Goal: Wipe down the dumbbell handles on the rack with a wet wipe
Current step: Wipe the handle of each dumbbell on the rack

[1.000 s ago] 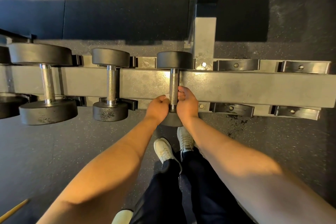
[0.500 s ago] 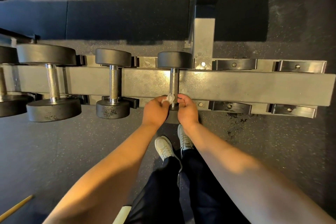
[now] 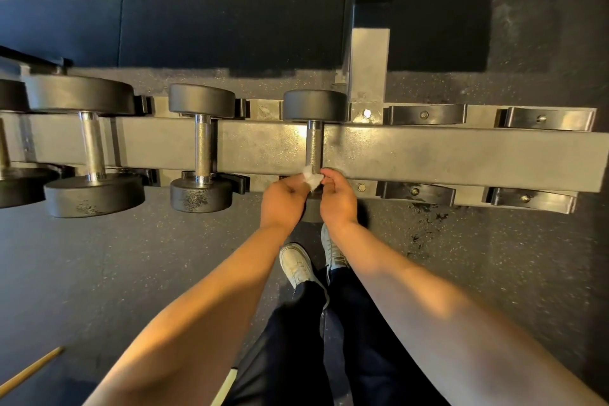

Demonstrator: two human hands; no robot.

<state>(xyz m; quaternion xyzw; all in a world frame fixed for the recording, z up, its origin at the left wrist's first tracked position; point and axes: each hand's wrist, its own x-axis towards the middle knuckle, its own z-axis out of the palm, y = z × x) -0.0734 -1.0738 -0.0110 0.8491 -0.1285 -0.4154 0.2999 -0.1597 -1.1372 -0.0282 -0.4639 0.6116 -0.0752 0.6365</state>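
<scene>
Rubber flooring (image 3: pixel 99 273), dark and speckled, spreads under a grey steel dumbbell rack (image 3: pixel 461 155) that runs straight across, with a wooden stick (image 3: pixel 29 372) at the lower left corner and open floor between it and the white shoes (image 3: pixel 296 264). Along the rack's rail from the left sit a large dumbbell (image 3: pixel 92 145), a smaller dumbbell (image 3: pixel 202 148), then the smallest dumbbell (image 3: pixel 313 142), its knurled chrome handle crossing the rail. At that handle's near end, by the rail's front edge, the left hand (image 3: pixel 283 201) pinches a crumpled white wet wipe (image 3: pixel 311 179); the right hand (image 3: pixel 337 199) pinches its other corner. Black saddles (image 3: pixel 425 114) line the rack's right end.
</scene>
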